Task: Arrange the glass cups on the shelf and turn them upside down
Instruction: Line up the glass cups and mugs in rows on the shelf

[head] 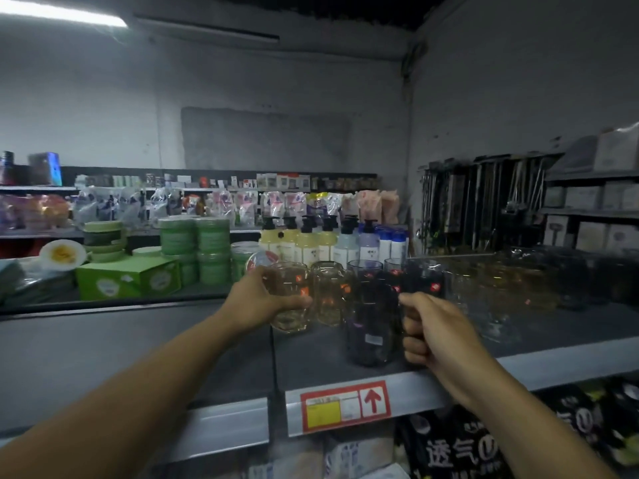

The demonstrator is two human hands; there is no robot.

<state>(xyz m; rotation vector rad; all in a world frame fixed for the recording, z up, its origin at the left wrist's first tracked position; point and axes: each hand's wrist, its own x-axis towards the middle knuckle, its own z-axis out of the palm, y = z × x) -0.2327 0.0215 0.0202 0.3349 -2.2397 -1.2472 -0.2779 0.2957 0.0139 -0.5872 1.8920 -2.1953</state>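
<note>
Both forearms reach forward and slightly upward to the grey shelf (166, 344), bare from the elbow, and converge on a cluster of glassware near its middle.

The left hand (266, 299) comes in from the lower left with the wrist straight. Its thumb lies across the front of a pale amber glass cup (288, 305) and its fingers wrap behind, so the grip is closed round the cup's body. The cup's lower end sits at the shelf surface or just above it; motion blur makes it hard to tell which, or which end is up. Just to its right, touching or nearly so, stands a second pale cup (330, 293).

The right hand (435, 335) comes in from the lower right, knuckles toward the camera and fingers curled into a fist round the handle of a dark smoky glass mug (370, 326). This grip is clenched on the handle, with the thumb on top. The mug stands near the front edge of the shelf, ahead of the pale cups and just right of them.

Behind the mug is a row of dark cups (427, 278) with small red stickers, and further right a blurred group of clear and amber glasses (501, 288) spreads along the shelf.

A red-bordered price label (345, 406) with an arrow is fixed to the shelf's front rail below the mug. Beyond the shelf are pump bottles (311, 243), stacked green tubs (195, 243) and a green box (128, 280).
</note>
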